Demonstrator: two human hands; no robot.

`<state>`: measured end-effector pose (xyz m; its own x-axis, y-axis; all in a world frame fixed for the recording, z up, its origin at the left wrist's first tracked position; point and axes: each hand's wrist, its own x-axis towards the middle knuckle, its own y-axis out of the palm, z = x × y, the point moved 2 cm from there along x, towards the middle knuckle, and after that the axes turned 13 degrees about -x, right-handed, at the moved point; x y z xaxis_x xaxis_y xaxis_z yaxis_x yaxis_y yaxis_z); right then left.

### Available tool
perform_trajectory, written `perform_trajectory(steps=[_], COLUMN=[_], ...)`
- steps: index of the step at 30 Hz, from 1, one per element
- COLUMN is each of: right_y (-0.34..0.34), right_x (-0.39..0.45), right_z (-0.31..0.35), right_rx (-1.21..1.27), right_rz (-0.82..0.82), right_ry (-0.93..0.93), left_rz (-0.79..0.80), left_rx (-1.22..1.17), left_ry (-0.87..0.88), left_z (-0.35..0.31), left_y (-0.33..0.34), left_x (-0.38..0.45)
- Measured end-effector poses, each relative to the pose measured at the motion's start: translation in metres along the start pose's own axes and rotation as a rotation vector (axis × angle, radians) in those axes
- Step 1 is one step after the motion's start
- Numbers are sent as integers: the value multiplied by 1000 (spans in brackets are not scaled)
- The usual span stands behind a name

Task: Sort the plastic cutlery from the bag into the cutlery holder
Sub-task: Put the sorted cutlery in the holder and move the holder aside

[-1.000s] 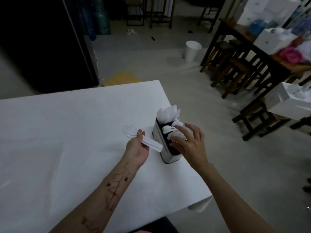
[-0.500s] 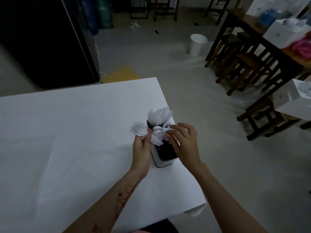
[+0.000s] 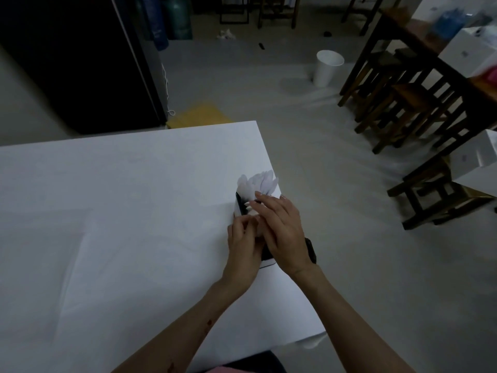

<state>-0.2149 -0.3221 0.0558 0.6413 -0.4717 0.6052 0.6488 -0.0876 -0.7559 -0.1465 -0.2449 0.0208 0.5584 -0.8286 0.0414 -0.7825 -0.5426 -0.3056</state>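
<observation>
**Settling cutlery into a holder near the table's right edge**

Crowding over the cutlery holder [image 3: 240, 204], both hands are covering most of it, probably to steady and guide pieces down into it. The left hand [image 3: 243, 247] is curling its fingers together at the near rim; whether they are pinching anything cannot be told. The right hand [image 3: 282, 230] is lying flat on top, fingers slightly spread. White plastic cutlery [image 3: 259, 184] is fanning upright from the far compartment. The holder is standing on the white table [image 3: 121, 211].
</observation>
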Motion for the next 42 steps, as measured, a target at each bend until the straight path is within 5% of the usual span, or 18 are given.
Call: perform_trajectory(steps=[4, 10, 15, 21, 25, 31, 42], right_y=[8, 16, 10, 21, 24, 48, 176], right_x=[-11, -37, -58, -88, -78, -12, 177], right_z=[-4, -1, 0, 18, 13, -7, 10], right_rx=[-113, -254, -119, 98, 84, 204, 462], right_rz=[108, 405, 291, 410, 352, 387, 809], right_ry=[-27, 73, 504, 1009, 991, 781, 404], left_rz=[-74, -168, -213, 88, 144, -149, -549], left_rx=[-211, -149, -162, -512, -580, -797, -1062], left_ry=[14, 15, -168, -562, -663, -587, -425], left_z=[3, 23, 29, -1, -11, 14, 62], left_y=[-19, -40, -48, -44, -43, -78, -209], left_x=[-9, -13, 24, 76, 83, 89, 133])
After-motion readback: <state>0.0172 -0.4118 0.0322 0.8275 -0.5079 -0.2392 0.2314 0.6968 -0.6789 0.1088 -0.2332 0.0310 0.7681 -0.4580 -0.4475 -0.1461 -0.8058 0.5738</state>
